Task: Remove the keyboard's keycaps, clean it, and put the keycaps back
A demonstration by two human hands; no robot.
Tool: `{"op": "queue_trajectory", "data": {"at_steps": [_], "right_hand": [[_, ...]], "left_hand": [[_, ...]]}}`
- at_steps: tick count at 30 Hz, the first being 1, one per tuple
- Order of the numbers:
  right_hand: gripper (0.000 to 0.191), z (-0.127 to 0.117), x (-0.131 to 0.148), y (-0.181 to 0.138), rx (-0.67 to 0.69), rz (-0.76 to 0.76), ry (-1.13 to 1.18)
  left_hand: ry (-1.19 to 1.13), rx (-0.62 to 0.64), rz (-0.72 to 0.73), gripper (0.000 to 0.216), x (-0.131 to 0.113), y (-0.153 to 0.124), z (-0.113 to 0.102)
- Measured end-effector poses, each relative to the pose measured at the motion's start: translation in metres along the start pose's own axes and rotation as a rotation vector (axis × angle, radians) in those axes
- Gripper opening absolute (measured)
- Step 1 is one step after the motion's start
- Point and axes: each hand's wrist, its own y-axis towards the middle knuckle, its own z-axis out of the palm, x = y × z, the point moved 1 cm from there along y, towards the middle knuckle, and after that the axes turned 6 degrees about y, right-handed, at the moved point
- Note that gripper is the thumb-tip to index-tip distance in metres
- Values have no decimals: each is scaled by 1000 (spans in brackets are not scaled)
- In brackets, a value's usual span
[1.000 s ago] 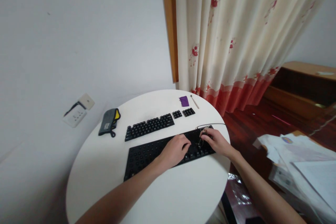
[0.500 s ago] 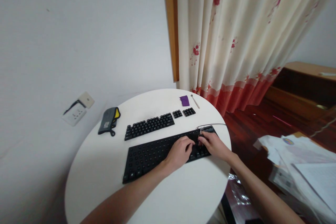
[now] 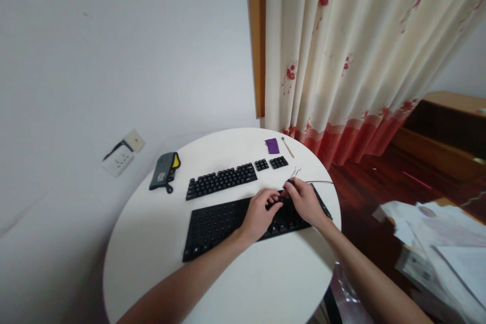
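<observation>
One white table (image 3: 243,283), keyboard (image 3: 217,224) | curtain (image 3: 353,61) | right hand (image 3: 305,201) holding wires (image 3: 293,172); left hand's (image 3: 258,214) grip unclear

Black is shared by the keyboard (image 3: 218,225), lower centre of the frame, and the keycaps (image 3: 224,181) above it; the surface (image 3: 266,283) is coloured white; the cream curtain (image 3: 364,81), upper right, is patterned with red flowers and banded red below.

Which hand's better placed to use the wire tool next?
Probably the right hand: it is over the keyboard with the wire tool jutting from its grip. The left hand is close, but shows no tool.
</observation>
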Motion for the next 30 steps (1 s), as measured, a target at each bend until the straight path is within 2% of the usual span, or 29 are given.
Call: {"op": "queue_trajectory", "data": {"at_steps": [7, 11, 15, 20, 23, 26, 27, 30], "right_hand": [[29, 16, -13, -1, -69, 43, 46], [28, 18, -20, -1, -11, 68, 28], [31, 19, -23, -2, -26, 61, 24], [33, 18, -25, -3, -69, 52, 40], [37, 16, -29, -3, -115, 86, 65], [42, 16, -34, -2, -119, 108, 90], [43, 16, -35, -2, -120, 111, 96], [44, 16, -37, -2, -124, 117, 108]], "left_hand": [[81, 43, 81, 21, 3, -2, -5], [267, 100, 188, 21, 2, -2, -7], [493, 151, 243, 25, -3, -3, -8], [539, 142, 299, 20, -15, -4, -14], [480, 52, 264, 14, -16, 11, -23], [537, -67, 123, 10, 0, 43, -30], [574, -74, 76, 10, 8, 54, -30], [662, 9, 0, 10, 35, 84, -26]]}}
